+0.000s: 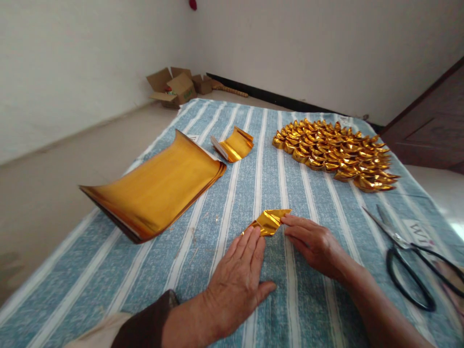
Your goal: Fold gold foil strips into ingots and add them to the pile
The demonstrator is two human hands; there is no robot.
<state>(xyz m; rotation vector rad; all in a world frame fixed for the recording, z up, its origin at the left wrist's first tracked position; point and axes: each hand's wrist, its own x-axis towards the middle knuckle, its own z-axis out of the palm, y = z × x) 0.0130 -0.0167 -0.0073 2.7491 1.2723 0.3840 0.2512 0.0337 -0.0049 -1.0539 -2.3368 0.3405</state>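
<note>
A small piece of folded gold foil paper lies on the striped cloth in front of me, both ends tapering to slanted corners. My left hand rests flat over its near-left end, fingers stretched out and covering that corner, thumb apart. At the far-right corner, the fingertips of my right hand touch the paper with fingers extended; its thumb is hidden. To the left is a stack of large gold foil sheets, curling at the edges. Beyond it sits a smaller stack of curled gold foil pieces.
Many folded gold foil ingots stand in rows at the back right. Black-handled scissors lie with blades apart at the right, beside a printed label. Blue-and-white striped cloth covers the table. An open cardboard box sits on the floor behind.
</note>
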